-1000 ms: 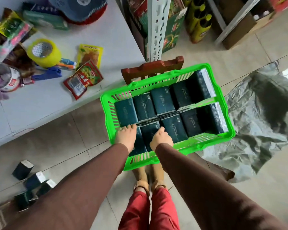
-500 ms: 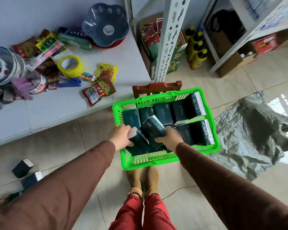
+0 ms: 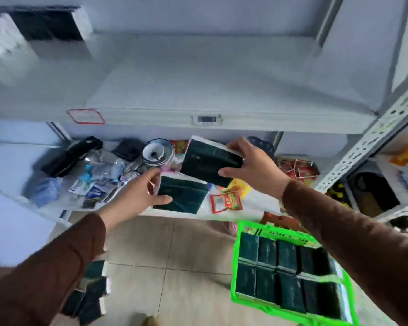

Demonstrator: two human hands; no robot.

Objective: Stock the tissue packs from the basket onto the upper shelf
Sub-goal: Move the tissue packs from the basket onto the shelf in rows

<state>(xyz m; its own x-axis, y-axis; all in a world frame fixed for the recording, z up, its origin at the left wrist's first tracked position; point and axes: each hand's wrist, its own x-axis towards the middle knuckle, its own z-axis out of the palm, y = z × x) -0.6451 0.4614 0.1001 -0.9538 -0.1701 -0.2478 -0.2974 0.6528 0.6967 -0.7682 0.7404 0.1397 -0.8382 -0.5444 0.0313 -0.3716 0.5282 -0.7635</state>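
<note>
While aloft, tissue pack [image 3: 210, 163] in each grip.

Long brown sleeves [image 3: 64, 262] on both arms, plain knit, no print or logo. Ribbed cuffs ending at the wrists. Left hand [image 3: 139, 194] and right hand [image 3: 252, 165] bare: no gloves, rings or watch seen. Tan shoe tip [image 3: 151, 321] at bottom edge; detail blurred.

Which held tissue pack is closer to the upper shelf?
The tissue pack in the right hand: that pack is raised higher, nearer the upper shelf, than the left hand's pack.
</note>
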